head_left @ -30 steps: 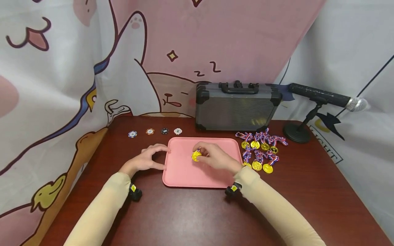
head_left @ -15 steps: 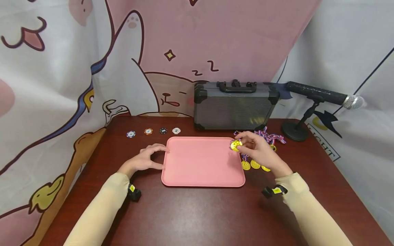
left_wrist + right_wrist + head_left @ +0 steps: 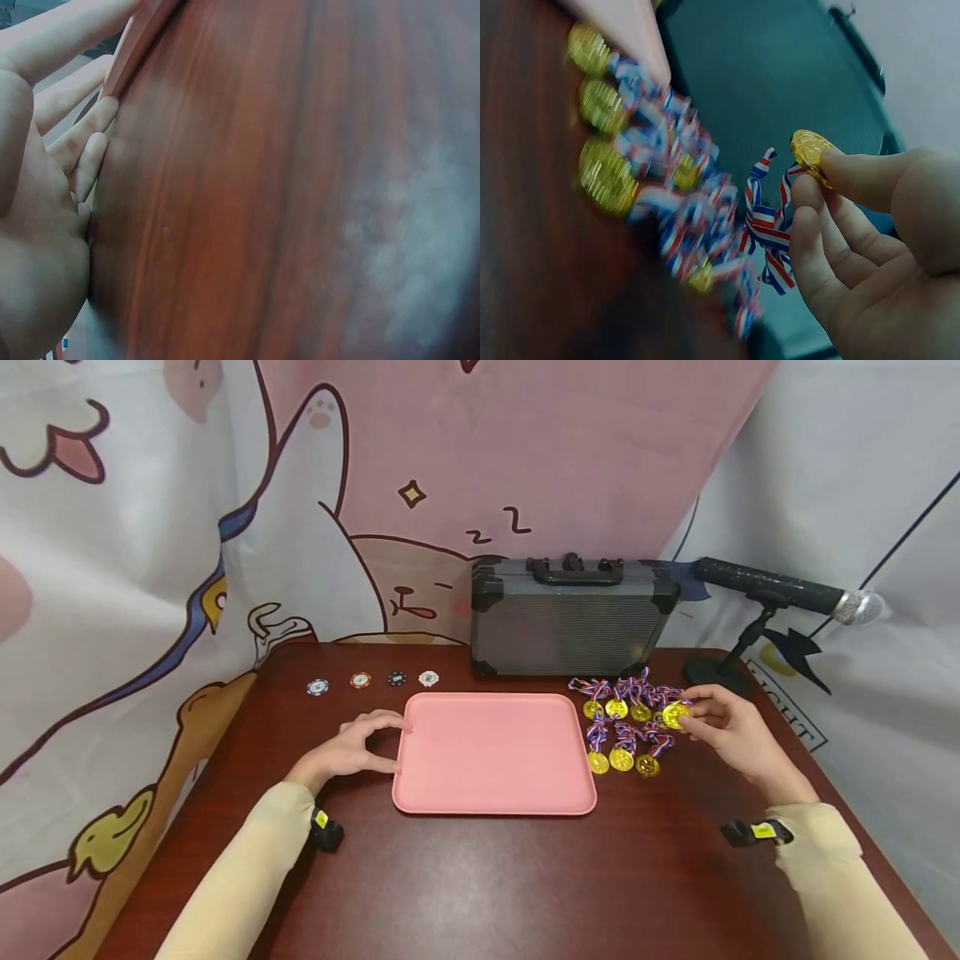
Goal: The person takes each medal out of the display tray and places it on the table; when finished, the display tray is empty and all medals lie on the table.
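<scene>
In the head view my right hand [image 3: 738,739] pinches a gold medal [image 3: 676,716] between thumb and fingers, above the right end of a group of medals. Its striped ribbon [image 3: 769,232] hangs bunched below the fingers in the right wrist view. Other gold medals [image 3: 621,759] with red, white and blue ribbons lie on the table in two rows. My left hand [image 3: 351,746] rests at the left edge of a pink tray [image 3: 495,756], thumb and fingers spread apart and touching its rim. Nothing lies on the tray.
Behind the tray stands a grey case [image 3: 570,618] with a black handle. A microphone [image 3: 780,589] on a black stand is at the back right. Several poker chips [image 3: 397,678] lie in a row at the back left of the brown table [image 3: 480,893].
My right hand has carried the medal from above the tray to the right, over to the far side of the medal group. The left hand has stayed at the tray's edge.
</scene>
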{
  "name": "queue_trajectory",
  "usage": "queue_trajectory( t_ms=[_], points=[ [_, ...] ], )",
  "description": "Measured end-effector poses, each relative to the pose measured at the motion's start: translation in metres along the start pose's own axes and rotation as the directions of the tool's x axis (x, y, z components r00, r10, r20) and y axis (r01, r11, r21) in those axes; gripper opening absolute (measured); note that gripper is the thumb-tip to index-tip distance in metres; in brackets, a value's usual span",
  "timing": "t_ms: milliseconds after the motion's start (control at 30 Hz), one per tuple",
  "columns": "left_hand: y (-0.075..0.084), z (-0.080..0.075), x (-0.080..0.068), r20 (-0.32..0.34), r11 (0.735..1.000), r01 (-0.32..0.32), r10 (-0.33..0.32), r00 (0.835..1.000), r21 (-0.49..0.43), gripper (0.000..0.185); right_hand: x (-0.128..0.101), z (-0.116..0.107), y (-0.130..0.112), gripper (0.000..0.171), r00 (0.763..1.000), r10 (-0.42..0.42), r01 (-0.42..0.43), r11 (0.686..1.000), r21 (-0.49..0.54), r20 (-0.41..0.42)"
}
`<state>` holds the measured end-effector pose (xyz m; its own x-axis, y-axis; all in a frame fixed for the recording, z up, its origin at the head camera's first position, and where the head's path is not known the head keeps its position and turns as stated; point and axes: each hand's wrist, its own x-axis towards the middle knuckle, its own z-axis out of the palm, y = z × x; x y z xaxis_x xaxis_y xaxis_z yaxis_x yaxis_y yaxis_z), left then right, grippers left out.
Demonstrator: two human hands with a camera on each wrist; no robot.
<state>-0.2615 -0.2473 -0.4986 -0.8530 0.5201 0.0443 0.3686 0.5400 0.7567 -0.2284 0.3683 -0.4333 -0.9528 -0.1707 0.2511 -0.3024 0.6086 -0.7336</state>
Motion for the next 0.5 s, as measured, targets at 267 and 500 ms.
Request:
queue_trajectory(
  t_ms=[267, 500],
  points=[
    [0.001, -0.001, 0.000, 0.002, 1.000, 0.001, -0.001, 1.000, 0.005, 0.064, -0.020, -0.004, 0.042, 0.033, 0.996, 0.063, -0.060, 0.997, -0.040, 0.059],
    [0.002, -0.001, 0.000, 0.005, 1.000, 0.006, -0.006, 1.000, -0.005, 0.064, -0.025, 0.004, 0.057, 0.031, 0.986, 0.088, -0.069, 0.989, -0.134, 0.142]
  ],
)
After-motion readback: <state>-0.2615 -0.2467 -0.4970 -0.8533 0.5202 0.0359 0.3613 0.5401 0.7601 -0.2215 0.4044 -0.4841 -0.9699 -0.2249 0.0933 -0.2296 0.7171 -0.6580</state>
